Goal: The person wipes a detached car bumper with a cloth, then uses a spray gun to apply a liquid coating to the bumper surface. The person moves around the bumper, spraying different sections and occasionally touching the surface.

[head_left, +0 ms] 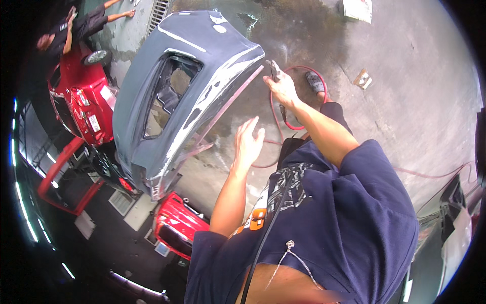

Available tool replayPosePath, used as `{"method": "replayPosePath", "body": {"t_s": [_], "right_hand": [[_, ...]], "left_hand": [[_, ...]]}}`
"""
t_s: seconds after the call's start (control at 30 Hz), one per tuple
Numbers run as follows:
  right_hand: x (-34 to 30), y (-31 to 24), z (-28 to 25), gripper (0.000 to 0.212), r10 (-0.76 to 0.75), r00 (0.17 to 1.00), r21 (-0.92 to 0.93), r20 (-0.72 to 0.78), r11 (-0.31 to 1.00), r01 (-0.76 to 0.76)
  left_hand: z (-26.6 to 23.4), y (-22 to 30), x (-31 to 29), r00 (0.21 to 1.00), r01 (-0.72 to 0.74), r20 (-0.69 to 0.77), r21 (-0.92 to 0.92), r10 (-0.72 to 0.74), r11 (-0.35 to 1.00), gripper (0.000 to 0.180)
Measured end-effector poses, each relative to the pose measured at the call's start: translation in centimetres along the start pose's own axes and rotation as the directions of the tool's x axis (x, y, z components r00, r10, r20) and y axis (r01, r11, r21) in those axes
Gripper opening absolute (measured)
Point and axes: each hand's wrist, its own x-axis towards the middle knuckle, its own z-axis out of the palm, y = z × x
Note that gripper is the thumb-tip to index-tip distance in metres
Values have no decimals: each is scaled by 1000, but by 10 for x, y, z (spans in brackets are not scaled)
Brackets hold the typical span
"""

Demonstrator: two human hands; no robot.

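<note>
A car bumper (pixel 152 48) in matte grey, with white sanded patches along its edge and a large opening in its middle, stands tilted before me. My right hand (pixel 282 88) is closed on a small grey air blow gun (pixel 275 71), just off the bumper's far right corner. A hose fitting hangs below that hand and joins a red air hose (pixel 293 126). My left hand (pixel 247 142) is raised to the right of the bumper's edge, apart from it, with nothing in it and the thumb spread from the fingers.
The hose loops on the concrete floor (pixel 405 91) around my foot (pixel 315 81). A small box (pixel 362 79) lies to the right. On the left are a red car (pixel 86 101), a red door frame (pixel 53 167) and a person (pixel 76 28) in dark clothes. Another red car body part (pixel 177 223) sits lower down.
</note>
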Motion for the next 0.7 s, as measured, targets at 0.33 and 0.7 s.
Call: {"method": "replayPosePath", "body": {"t_s": [0.33,0.7], "right_hand": [[-27,-21,4,53,208,954,248,215,933,-259],[-199,214,-221,49,342,918,-889,-199,330,-316]], "left_hand": [[67,28,49,934,356,297,-823,-198,442,56],[34,7,41,931,363,189,-586,-313,725,35]]}}
